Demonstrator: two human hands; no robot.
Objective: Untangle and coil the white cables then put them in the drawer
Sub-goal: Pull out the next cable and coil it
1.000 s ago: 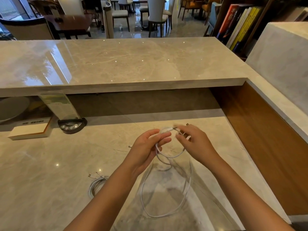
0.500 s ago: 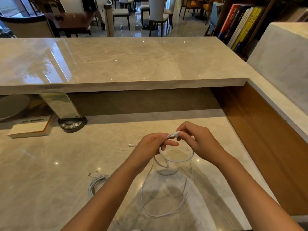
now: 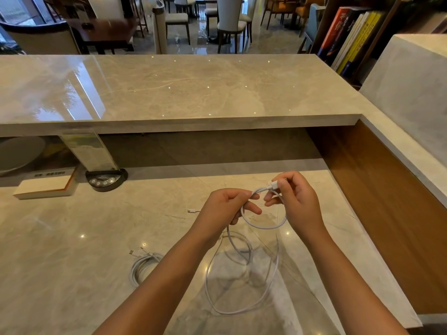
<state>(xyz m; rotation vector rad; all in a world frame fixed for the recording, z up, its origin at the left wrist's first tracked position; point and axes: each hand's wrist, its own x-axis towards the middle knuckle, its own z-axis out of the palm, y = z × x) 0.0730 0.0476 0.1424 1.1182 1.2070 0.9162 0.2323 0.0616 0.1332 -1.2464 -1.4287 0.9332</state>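
I hold a white cable (image 3: pixel 260 226) above the marble desk (image 3: pixel 72 250). My left hand (image 3: pixel 225 209) grips it where a small loop begins. My right hand (image 3: pixel 294 201) pinches the cable's plug end between thumb and fingers. A small loop hangs between the hands, and a larger loop trails down onto the desk below them. A second white cable (image 3: pixel 142 265) lies coiled on the desk to the left of my left forearm. A loose white plug (image 3: pixel 191 210) lies on the desk just left of my left hand. No drawer is in view.
A raised marble counter (image 3: pixel 181 93) runs across the back. Under it at the left stand a white book (image 3: pixel 46 186), a black button unit (image 3: pixel 106 181) with a clear sign holder, and a grey dish (image 3: pixel 17 153). A wooden wall panel (image 3: pixel 387 201) closes the right side.
My right hand has lifted the plug end up and to the right, and the small loop between my hands has widened. The coiled cable on the desk has not moved.
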